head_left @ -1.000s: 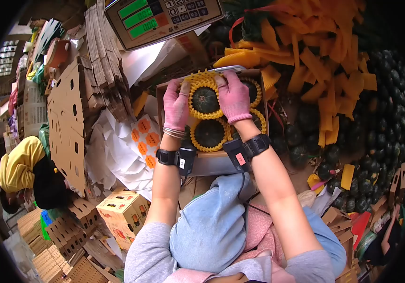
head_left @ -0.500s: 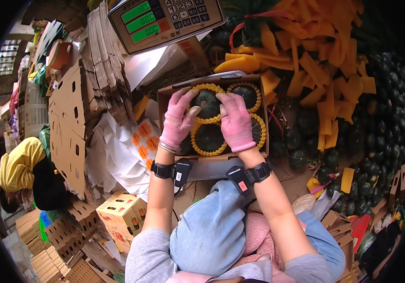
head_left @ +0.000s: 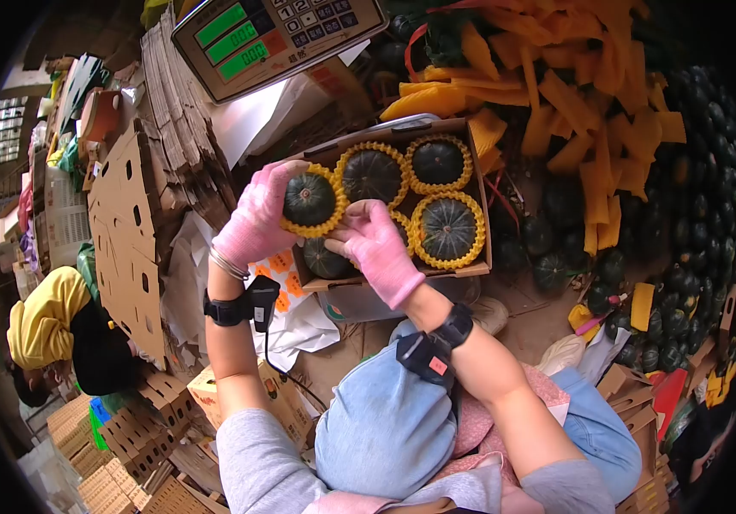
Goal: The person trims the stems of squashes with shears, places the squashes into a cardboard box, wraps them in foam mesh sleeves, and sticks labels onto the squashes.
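My left hand (head_left: 252, 214), in a pink glove, holds a dark green squash (head_left: 309, 200) ringed by a yellow foam net, at the left side of an open cardboard box (head_left: 481, 206). My right hand (head_left: 378, 250), gloved in pink too, has its fingers closed near the lower right edge of that net; whether they grip it is unclear. Several netted squashes lie in the box, among them one at the lower right (head_left: 447, 229) and one at the upper right (head_left: 437, 162). A squash without a visible net (head_left: 325, 258) lies at the lower left, partly under my hands.
A scale with a green display (head_left: 274, 38) stands behind the box. Orange foam nets (head_left: 573, 103) and many loose squashes lie to the right. White papers, orange stickers and a printed carton (head_left: 278, 403) are at the left. Another person in yellow (head_left: 42, 321) bends at the far left.
Both hands have moved left, away from the upper middle squash. My left hand now holds a netted squash at the box's left side. The view has shifted slightly.
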Demonstrator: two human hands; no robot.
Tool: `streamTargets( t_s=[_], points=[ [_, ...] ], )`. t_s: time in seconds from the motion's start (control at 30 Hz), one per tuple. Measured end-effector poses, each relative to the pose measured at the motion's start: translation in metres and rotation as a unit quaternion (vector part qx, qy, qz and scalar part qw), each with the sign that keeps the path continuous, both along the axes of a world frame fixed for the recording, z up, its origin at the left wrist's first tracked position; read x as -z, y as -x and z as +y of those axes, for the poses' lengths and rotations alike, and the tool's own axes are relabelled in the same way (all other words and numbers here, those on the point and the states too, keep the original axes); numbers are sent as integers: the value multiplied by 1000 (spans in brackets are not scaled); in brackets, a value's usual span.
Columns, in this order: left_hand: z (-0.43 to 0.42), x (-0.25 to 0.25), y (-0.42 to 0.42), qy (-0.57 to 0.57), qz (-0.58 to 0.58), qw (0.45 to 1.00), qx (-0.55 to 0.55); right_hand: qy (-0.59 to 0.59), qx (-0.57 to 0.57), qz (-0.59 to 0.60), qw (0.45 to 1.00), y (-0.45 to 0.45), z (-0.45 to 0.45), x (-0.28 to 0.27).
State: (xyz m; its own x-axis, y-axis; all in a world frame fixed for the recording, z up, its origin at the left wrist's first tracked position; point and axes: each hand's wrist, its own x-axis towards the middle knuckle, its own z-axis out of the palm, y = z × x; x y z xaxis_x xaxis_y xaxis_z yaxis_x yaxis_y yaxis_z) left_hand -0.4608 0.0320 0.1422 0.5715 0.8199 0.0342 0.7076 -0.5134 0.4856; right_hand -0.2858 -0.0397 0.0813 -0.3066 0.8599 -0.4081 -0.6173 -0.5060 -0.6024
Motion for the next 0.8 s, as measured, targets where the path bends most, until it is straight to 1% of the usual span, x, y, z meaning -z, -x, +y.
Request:
streamTargets(
  t_s=[0.03,0.1,0.2,0.3,0.33,0.37,0.43,0.47,0.5,0.57,0.6,0.63,0.67,0.7,0.73,0.77,0.8],
  points=[
    [3,-3,7,15,56,998,10,92,-15,80,992,-2,7,-12],
    [6,-9,9,33,202,979,13,138,-47,124,982,4,12,-1],
    [11,13,8,29,269,962,27,172,-51,136,974,6,15,4],
    [12,41,1,-23,217,976,19,173,-63,172,968,-2,13,11],
    [10,48,-2,-33,178,983,-18,165,-56,185,967,0,12,17],
    [6,63,-3,-82,175,980,-50,145,-71,205,965,-1,11,21],
    [0,99,2,-131,159,974,-92,85,-64,165,981,10,12,23],
    [1,116,8,-124,86,981,-119,75,-86,173,978,12,12,27],
    [3,103,2,-126,119,980,-98,68,-103,176,977,9,11,31],
    [4,86,1,-61,240,968,-45,-15,-129,148,980,-16,16,12],
    [-2,70,-5,-35,271,959,-72,-63,-120,115,984,-48,16,-10],
    [-13,51,-16,-119,278,950,-72,-112,-119,82,983,-83,13,-27],
    [-25,38,-18,-114,243,959,-93,-184,-56,22,981,-119,6,-28],
    [-39,31,-17,-62,188,975,-103,-169,49,-101,979,-159,-7,-41],
    [-55,38,-11,57,179,971,-145,-160,159,-214,950,-199,-20,-32],
    [-70,39,-13,121,119,977,-125,-100,262,-341,897,-239,-32,-17],
    [-78,46,-16,89,167,976,-110,-5,326,-488,810,-281,-49,8]
  ],
)
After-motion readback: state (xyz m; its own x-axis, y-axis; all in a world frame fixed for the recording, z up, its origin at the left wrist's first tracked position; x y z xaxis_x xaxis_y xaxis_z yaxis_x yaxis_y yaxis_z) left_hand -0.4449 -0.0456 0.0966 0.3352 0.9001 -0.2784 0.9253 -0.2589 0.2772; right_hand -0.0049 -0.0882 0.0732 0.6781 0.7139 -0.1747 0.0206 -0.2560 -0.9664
